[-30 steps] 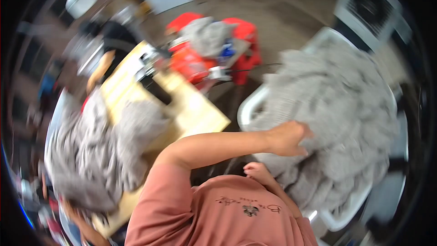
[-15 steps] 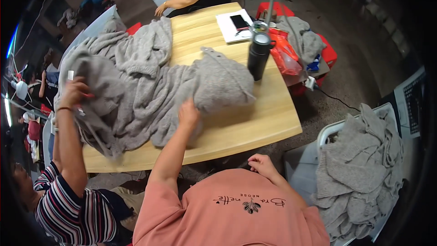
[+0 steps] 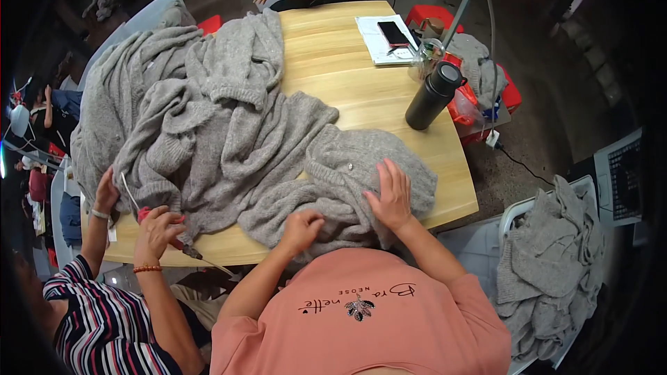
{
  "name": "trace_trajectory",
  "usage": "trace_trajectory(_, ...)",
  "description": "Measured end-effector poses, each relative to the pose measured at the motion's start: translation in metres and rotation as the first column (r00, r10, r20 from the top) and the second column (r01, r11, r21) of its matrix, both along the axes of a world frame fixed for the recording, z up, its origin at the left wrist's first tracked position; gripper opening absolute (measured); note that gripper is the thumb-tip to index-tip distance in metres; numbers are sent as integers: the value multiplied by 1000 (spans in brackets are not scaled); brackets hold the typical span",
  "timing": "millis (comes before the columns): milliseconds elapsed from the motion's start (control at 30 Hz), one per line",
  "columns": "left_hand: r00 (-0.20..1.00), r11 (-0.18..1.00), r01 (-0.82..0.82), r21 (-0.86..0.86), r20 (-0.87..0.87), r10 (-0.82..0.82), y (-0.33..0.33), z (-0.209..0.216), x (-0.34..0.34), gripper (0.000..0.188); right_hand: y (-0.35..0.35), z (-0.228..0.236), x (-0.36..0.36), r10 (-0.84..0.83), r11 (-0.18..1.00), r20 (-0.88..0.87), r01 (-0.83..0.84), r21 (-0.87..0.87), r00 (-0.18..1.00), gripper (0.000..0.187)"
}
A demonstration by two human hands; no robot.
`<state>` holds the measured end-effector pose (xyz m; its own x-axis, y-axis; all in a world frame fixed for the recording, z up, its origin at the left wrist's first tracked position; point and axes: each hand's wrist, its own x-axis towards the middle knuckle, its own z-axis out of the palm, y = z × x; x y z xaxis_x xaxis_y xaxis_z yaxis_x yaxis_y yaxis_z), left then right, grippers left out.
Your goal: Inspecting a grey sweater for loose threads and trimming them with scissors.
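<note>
A grey knit cardigan with a shiny button lies bunched at the table's near edge, in front of my body. On its right part rests my right hand, palm down with fingers spread. My left hand is curled closed at the cardigan's near left folds; its fingertips are partly hidden against the knit. Left of it, a large heap of similar grey knitwear covers that side of the wooden table.
A co-worker in a striped shirt at my left handles the heap with a red-handled corded tool. A black bottle, glass jar, phone and papers stand back right. A bin of grey knits is at my right.
My right hand has come up from beside my body onto the cardigan. The cardigan lies nearer to me, and my left hand has drawn back toward the table edge. The co-worker's hand has lowered.
</note>
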<state>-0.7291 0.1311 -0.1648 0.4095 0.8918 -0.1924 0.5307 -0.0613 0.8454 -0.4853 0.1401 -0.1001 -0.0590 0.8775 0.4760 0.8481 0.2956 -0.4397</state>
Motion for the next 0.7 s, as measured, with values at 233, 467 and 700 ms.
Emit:
trace_trajectory(233, 869, 863, -494, 100, 95, 486, 54, -31, 28, 34, 41, -36, 21, 149, 947, -91, -169, -274, 985, 46)
trace_trajectory(467, 778, 789, -613, 40, -143, 612, 72, 25, 84, 50, 15, 1, 98, -17, 791, -783, -470, -391, 622, 8)
trace_trajectory(700, 795, 809, -560, -178, 161, 585, 100, 3, 82, 15, -14, -64, 147, -339, 938, -857, 74, -338, 387, 9)
